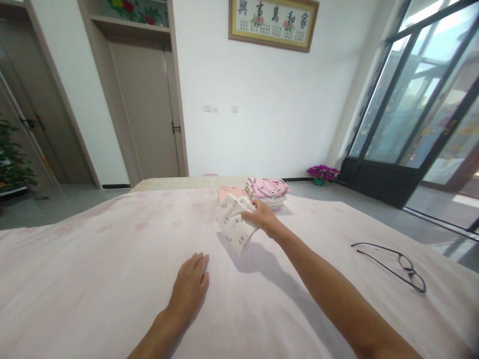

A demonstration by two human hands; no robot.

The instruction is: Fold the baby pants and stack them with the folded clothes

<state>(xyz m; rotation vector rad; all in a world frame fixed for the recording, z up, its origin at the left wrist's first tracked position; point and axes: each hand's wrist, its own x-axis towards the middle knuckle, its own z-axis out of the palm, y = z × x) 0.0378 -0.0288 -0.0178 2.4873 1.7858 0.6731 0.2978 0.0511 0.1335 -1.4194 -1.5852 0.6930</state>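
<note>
My right hand [262, 217] reaches forward and pinches a folded white cloth garment [235, 224] with a small dark print. The garment hangs a little above the bed, its shadow falling on the sheet below. Just behind it lies a peach-coloured folded cloth [229, 191], partly covered by the white one. Beside that, to the right, is a stack of folded clothes with a pink printed piece [270, 188] on top. My left hand [190, 279] rests palm down on the pale pink sheet [112, 279], fingers stretched out, holding nothing.
A pair of dark-framed glasses [406, 269] lies with its arms unfolded on the right side of the sheet. Beyond the bed's far edge, a pot of purple flowers [322, 173] stands on the floor near the glass door [407, 109]. A leafy plant [15, 159] is at far left.
</note>
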